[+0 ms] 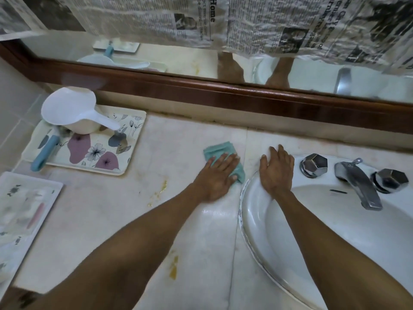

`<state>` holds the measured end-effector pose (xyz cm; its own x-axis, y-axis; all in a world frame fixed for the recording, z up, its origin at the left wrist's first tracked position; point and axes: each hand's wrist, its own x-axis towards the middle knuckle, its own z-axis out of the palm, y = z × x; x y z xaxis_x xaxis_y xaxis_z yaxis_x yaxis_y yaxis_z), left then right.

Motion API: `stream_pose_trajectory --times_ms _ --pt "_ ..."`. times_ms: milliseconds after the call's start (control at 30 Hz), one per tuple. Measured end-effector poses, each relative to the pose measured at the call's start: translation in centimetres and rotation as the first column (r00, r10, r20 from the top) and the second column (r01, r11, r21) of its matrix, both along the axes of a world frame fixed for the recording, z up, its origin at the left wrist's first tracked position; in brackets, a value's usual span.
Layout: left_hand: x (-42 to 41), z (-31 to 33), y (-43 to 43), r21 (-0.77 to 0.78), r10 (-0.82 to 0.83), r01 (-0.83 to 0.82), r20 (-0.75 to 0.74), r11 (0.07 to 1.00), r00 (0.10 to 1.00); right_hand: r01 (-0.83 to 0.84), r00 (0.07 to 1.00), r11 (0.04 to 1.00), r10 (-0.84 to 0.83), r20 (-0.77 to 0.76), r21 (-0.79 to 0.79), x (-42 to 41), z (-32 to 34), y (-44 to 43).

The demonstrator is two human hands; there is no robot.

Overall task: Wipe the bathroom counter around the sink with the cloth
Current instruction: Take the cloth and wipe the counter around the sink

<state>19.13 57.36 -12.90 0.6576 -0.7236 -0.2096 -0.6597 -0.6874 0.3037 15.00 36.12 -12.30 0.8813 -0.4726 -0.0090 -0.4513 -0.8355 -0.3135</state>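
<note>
A teal cloth (220,151) lies flat on the pale bathroom counter (125,202), just left of the white sink (252,220). My left hand (218,175) presses down on the cloth with its fingers spread, covering the cloth's near half. My right hand (277,171) rests palm down on the sink's back-left rim, holding nothing. Yellow-brown stains (173,267) mark the counter near its front, and smaller ones (162,189) lie left of my left forearm.
A floral tray (125,157) at the back left carries a white plastic dipper (71,110) and a blue-handled brush (44,153). Another tray (13,220) sits at the left edge. A chrome faucet (357,184) with two knobs stands behind the basin. A wood-framed mirror (201,90) runs along the back.
</note>
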Motion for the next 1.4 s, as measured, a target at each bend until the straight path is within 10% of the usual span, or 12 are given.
stream_pose_trajectory --times_ms 133,400,600,900,1400 --pt "-1.6 0.1 -1.6 -0.008 0.126 -0.127 -0.054 0.992 0.991 -0.010 1.000 1.000 0.010 -0.008 -0.023 -0.2 -0.5 0.1" --pt "-2.6 0.0 6.5 0.018 -0.213 0.214 -0.050 0.977 0.976 -0.001 0.997 0.999 -0.001 -0.076 -0.033 -0.4 -0.1 2.0" --pt "4.8 2.1 8.7 0.046 0.065 -0.059 -0.165 0.997 0.984 -0.005 0.999 0.999 0.007 -0.037 0.045 1.2 1.1 6.5" --pt "-8.4 2.0 20.8 0.079 0.084 -0.078 -0.080 0.994 0.993 -0.194 0.977 0.968 0.205 -0.056 0.159 -0.4 -0.1 16.3" --pt "-5.2 -0.8 18.9 -0.055 0.342 -0.340 0.029 0.939 0.939 -0.142 0.987 0.989 0.145 -0.073 0.050 -4.5 -1.1 19.6"
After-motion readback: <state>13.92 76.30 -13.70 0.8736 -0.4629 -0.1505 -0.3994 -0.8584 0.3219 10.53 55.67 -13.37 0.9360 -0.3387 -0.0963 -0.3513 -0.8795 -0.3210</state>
